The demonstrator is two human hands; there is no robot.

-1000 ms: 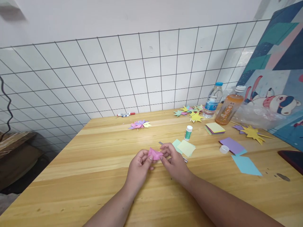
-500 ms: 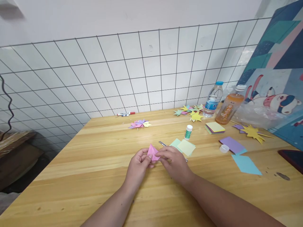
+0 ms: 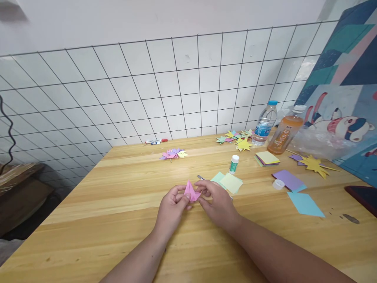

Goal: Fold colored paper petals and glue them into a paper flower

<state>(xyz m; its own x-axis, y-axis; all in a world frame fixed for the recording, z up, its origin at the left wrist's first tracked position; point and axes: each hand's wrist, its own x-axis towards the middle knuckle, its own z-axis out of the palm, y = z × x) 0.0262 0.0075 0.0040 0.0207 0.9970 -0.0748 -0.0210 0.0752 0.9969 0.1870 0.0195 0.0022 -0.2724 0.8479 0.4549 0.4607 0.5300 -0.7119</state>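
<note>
A small pink piece of folded paper (image 3: 191, 192) is held just above the wooden table, one point upward and another toward the right. My left hand (image 3: 174, 201) pinches its left lower part, thumb in front and fingers behind. At its right tip is my right hand (image 3: 218, 204), with thumb and fingers closed around that corner. Partly hidden behind the right hand lies a cutter knife (image 3: 200, 177). Pale green and cream paper squares (image 3: 232, 183) are beside that hand, and a glue stick (image 3: 234, 164) stands uncapped-side unclear behind them.
Folded paper stars (image 3: 173, 153) lie at the back left, more (image 3: 243, 144) at the back right. Markers (image 3: 157, 141) rest by the wall. A water bottle (image 3: 264, 124) and an orange drink bottle (image 3: 285, 133) stand right, near a paper stack (image 3: 267, 158), purple sheet (image 3: 290, 181) and blue sheet (image 3: 306, 204).
The pink paper's right flap has opened outward to the right, leaving a notch between it and the upright point. My right fingers have shifted slightly; the left hand keeps its hold.
</note>
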